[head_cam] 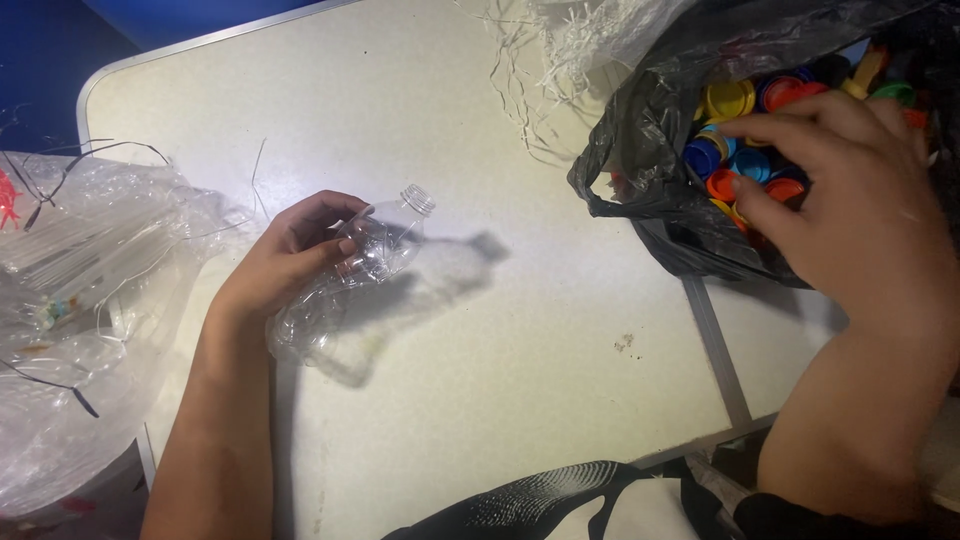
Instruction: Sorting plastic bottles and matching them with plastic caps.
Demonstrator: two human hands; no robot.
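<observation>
Item 1. A heap of clear crumpled plastic bags and sheeting [70, 300] is lodged at the left edge of the off-white bench [520, 330], part of it overhanging. It could be dragged off the edge if it were brushed by the forearm beside it.

Item 2. The left hand [290, 262] is closed around a clear, crushed, uncapped plastic bottle [350, 285], the fingertips pinching the shoulder just below the open threaded neck. The bottle is held just above the bench, left of centre, neck pointing up and right, and a shadow is cast beneath it. The thin dented wall is judged slippery and springy: under a loose pinch the bottle could be twisted out of the grip, and under a hard one it could be buckled further, so that the neck would be thrown off line.

Item 3. A tangle of white shredded strips [545, 55] is lying at the top, touching the bag mouth; strands could be caught up.

Item 4. The right hand [850, 200] is spread, fingers curled down, inside a black plastic bag [650, 170] of coloured bottle caps [730, 100]. Whether a cap is pinched cannot be told. The bag is slumped near the bench's seam, so caps could be spilled if its limp rim were pulled down.
</observation>
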